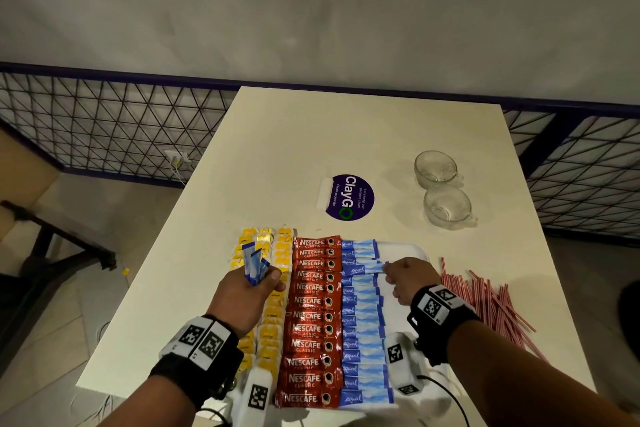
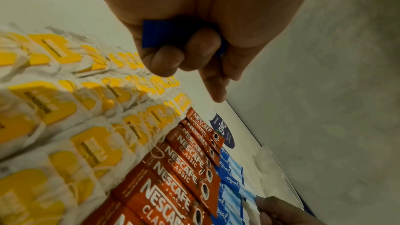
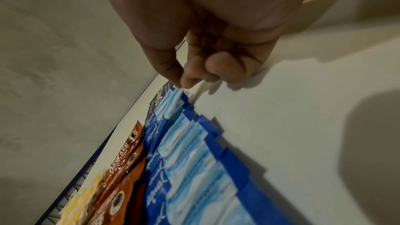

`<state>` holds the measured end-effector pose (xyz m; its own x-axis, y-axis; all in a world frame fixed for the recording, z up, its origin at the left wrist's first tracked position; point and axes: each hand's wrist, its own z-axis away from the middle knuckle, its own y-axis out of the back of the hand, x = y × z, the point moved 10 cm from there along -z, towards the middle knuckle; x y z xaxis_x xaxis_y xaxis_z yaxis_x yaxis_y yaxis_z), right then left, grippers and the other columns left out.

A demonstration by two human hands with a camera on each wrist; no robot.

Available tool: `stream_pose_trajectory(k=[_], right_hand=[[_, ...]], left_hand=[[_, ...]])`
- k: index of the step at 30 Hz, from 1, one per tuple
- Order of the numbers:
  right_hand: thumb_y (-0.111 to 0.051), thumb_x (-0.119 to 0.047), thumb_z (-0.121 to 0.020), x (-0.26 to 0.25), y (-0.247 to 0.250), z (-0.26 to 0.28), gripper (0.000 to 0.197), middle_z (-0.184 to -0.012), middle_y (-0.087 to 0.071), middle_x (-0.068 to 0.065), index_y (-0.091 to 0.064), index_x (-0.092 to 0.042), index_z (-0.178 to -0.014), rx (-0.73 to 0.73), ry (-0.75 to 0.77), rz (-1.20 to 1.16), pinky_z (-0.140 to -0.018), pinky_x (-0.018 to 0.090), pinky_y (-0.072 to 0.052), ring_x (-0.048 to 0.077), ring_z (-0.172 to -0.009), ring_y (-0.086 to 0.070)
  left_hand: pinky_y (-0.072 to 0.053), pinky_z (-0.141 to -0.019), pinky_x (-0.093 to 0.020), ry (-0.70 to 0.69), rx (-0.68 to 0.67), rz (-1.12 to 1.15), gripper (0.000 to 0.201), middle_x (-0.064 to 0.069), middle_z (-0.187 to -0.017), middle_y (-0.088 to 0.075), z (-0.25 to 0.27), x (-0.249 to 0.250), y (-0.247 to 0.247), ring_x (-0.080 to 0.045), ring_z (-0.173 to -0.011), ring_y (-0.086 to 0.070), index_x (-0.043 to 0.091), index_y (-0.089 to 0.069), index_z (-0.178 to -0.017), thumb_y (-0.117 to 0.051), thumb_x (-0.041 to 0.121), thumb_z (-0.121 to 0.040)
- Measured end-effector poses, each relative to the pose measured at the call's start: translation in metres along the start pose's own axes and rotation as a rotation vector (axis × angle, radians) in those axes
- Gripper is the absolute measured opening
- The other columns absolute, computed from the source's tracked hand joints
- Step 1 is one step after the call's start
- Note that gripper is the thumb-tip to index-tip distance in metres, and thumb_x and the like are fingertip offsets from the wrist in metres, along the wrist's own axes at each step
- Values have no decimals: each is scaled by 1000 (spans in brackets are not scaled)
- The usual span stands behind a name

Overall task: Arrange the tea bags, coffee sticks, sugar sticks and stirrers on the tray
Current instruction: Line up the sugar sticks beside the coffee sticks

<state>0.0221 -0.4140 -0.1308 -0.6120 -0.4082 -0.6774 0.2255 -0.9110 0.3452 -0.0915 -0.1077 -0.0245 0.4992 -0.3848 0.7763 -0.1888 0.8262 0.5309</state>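
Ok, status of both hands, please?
Left hand holds spare sugar sticks. Right hand pinches one sugar stick in row. Stirrers off tray.

A: Which surfaces are glossy?
B: The red coffee sticks are shiny foil-like film, creased and catching highlights. The two cups are clear glass, smooth and faintly reflective.

A: And the matt ones?
B: The table is a smooth, matt cream top. The tray looks like smooth white plastic with a low sheen. The blue sugar sticks look like printed paper, matt, with crimped ends.

A: The remainder?
B: The tea bags are crinkled white paper with yellow paper tags. The stirrers are thin red-and-white striped tubes, probably plastic. The round purple sticker lies flat, slightly satin.
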Motion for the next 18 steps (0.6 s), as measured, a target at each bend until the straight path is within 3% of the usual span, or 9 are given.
stream_pose_trajectory(k=[9, 14, 18], right_hand=[[-70, -27, -84, -5, -5, 1, 23, -70, -68, 11, -63, -11, -69, 11, 37, 59, -52, 27, -45, 23, -52, -55], [-68, -29, -86, 0, -8, 2, 23, -59, -62, 3, -65, -8, -77, 1, -6, 88, -44, 22, -39, 19, -48, -52], [-69, -29, -85, 4, -10, 0, 20, -69, -70, 4, -67, -9, -80, -16, -23, 83, -51, 24, -43, 21, -53, -56]], left_hand=[[-41, -69, -33, 3, -6, 38, 28, 4, -79, -74, 1, -3, 0, -13, -68, -59, 24, -70, -67, -60, 23, -93], [-41, -59, -32, -4, -2, 5, 29, 3, -80, -73, 2, -4, 3, -12, -52, -52, 24, -71, -66, -60, 25, -94], [-38, -56, -29, -3, -5, -15, 29, 3, -81, -73, 2, -3, 3, -2, -44, -49, 23, -71, -67, -60, 25, -94]])
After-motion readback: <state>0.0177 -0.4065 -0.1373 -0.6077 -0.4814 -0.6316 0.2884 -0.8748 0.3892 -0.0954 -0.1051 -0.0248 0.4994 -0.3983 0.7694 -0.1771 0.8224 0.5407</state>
